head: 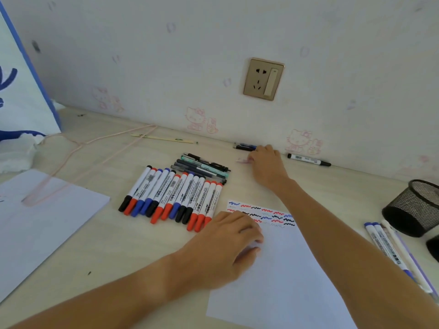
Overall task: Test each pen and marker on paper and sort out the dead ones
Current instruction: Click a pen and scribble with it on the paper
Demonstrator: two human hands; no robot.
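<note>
A white test paper [285,269] with red, blue and black squiggles along its top lies at the front. My left hand [228,245] rests on its left edge, fingers loosely curled, holding it down. My right hand [267,162] reaches far back to the wall and its fingers close on a blue pen [244,147]. A row of several whiteboard markers [173,195] with red, blue and black caps lies left of the paper. Several thin pens [204,168] lie behind that row. One black marker [308,160] lies alone by the wall.
A black mesh pen cup [413,207] lies on its side at the right, with blue markers and a white pen [392,250] in front of it. Another white sheet [42,222] lies at the left under a pink cord [78,148]. A chopstick-like stick [164,138] rests near the wall.
</note>
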